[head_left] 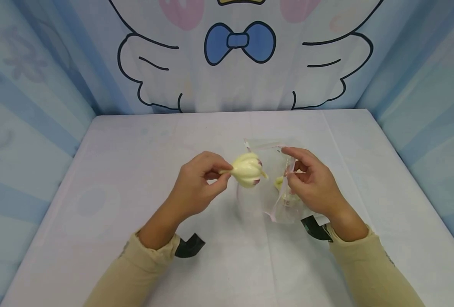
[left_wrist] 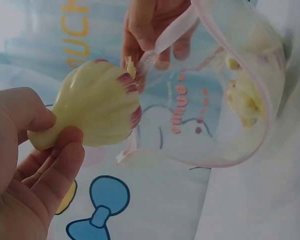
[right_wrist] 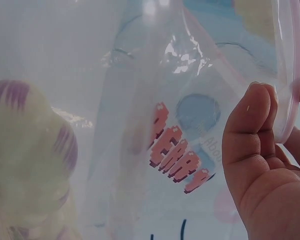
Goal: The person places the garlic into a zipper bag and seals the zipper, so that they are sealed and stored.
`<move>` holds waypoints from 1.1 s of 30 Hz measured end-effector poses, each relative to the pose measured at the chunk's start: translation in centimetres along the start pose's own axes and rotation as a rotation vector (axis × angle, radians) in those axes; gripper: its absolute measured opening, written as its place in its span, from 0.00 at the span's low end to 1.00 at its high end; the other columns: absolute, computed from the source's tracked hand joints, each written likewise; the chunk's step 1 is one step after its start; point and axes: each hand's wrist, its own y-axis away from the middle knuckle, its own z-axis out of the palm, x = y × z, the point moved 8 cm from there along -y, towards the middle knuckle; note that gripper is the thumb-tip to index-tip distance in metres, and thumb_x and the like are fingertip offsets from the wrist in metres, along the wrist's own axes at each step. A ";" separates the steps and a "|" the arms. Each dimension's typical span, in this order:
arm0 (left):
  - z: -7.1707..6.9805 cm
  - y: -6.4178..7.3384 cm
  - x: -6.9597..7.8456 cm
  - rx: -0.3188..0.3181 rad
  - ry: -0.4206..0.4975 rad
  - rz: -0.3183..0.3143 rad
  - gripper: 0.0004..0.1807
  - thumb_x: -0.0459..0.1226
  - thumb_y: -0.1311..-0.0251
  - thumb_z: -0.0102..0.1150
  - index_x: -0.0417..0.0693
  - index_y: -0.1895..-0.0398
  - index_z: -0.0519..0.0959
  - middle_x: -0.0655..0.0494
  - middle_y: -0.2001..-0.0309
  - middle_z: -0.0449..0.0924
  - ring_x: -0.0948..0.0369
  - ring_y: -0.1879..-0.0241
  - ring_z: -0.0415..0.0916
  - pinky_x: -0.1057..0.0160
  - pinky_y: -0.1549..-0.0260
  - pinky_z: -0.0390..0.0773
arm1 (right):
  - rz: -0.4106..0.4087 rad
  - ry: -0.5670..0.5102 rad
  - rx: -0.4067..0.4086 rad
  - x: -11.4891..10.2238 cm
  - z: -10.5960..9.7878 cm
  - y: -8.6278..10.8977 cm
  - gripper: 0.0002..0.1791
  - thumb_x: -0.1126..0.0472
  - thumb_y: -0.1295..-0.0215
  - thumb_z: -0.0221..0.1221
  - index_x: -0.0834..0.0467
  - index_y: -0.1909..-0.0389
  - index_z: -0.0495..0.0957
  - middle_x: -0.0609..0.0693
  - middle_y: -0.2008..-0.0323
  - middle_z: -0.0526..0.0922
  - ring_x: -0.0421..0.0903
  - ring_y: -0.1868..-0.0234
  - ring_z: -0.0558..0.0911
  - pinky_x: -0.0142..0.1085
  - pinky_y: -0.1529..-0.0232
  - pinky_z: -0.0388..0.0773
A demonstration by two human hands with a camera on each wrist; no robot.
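My left hand [head_left: 200, 183] pinches a pale yellow garlic bulb [head_left: 247, 170] by its narrow stem end, between thumb and fingers. Purple patches mark the bulb's wider end, which points toward the bag. My right hand [head_left: 319, 185] pinches the rim of a clear plastic bag [head_left: 275, 207] with pink edging. In the left wrist view the bag's mouth gapes open, and more garlic [left_wrist: 247, 97] lies inside. Through the plastic, the right wrist view shows pale garlic [right_wrist: 32, 160] with purple streaks. Red printed letters [right_wrist: 177, 155] stand on the bag. The held bulb is outside the bag, near its mouth.
A white cloth covers the table [head_left: 115, 204]. Behind its far edge hangs a backdrop with a blue bow [head_left: 237, 40]. Blue and white curtains [head_left: 23, 140] stand along both sides. A dark strap piece [head_left: 190, 246] sticks out at the left cuff.
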 end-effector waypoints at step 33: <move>6.2 0.8 -3.4 -0.202 -0.202 -0.235 0.07 0.33 0.49 0.62 0.44 0.65 0.81 0.59 0.71 0.71 0.69 0.72 0.69 0.76 0.73 0.71 | -0.026 -0.008 -0.002 -1.3 0.1 -0.1 0.26 0.82 0.48 0.45 0.72 0.44 0.63 0.55 0.54 0.68 0.45 0.71 0.70 0.27 0.78 0.74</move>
